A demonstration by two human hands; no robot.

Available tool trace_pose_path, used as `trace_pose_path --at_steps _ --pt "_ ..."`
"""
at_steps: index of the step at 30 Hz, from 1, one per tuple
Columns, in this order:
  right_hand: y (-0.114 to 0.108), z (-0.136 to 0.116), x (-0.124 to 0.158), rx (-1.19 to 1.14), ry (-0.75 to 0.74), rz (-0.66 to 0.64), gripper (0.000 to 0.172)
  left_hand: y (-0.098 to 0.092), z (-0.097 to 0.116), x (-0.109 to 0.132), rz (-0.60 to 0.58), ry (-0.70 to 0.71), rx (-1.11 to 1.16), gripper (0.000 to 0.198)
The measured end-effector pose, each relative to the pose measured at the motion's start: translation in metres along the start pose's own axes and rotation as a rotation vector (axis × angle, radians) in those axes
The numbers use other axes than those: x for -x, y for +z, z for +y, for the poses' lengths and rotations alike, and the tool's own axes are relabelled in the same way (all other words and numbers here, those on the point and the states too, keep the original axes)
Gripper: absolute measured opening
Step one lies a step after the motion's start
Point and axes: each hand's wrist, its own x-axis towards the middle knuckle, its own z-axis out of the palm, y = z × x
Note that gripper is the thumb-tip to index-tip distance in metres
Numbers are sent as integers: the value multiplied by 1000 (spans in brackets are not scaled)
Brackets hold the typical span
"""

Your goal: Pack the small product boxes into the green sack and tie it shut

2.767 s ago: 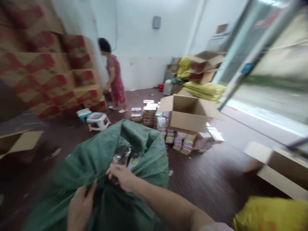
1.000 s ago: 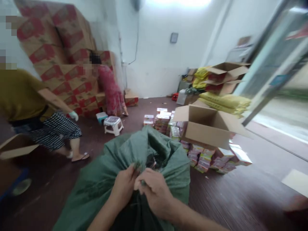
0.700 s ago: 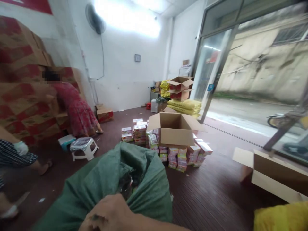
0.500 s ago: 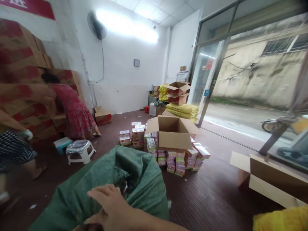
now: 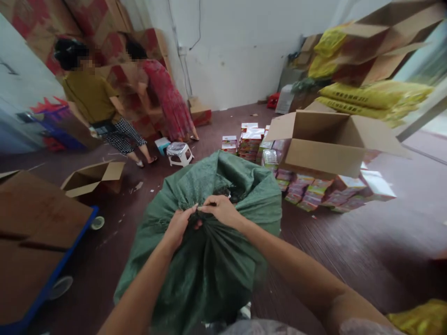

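A big green woven sack (image 5: 213, 260) stands full on the dark floor right in front of me. My left hand (image 5: 179, 224) and my right hand (image 5: 220, 209) meet at the near side of its mouth, both pinching the gathered green cloth. The far side of the mouth (image 5: 230, 184) still gapes, and dark contents show inside. Both forearms reach in from the bottom of the view.
An open cardboard box (image 5: 324, 144) sits on stacks of small colourful packs (image 5: 314, 188) to the right. A blue trolley with flat cardboard (image 5: 35, 232) is at left, beside an open carton (image 5: 92, 177). Two people (image 5: 104, 102) bend by stacked cartons near a white stool (image 5: 179, 152). Yellow sacks (image 5: 370, 95) lie behind.
The view has dropped from the room back down to the sack. Both hands now grip the gathered cloth at the mouth together. A second person has stepped over to the stacked cartons.
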Motion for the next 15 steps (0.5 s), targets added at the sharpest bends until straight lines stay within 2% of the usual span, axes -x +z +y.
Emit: trace_pose_path --at_steps 4,8,11,15 --pt "12 -3 -2 -226 151 93 47 -3 3 4 1 -40 83 29" --pt "21 -10 -7 -348 339 182 57 -11 1 3 -87 -58 191 35" --pt "24 -19 -5 -298 283 183 59 -16 0 3 -145 -51 265 35" --pt "21 -32 -11 -34 115 65 56 -14 -2 6 -117 4 330 30"
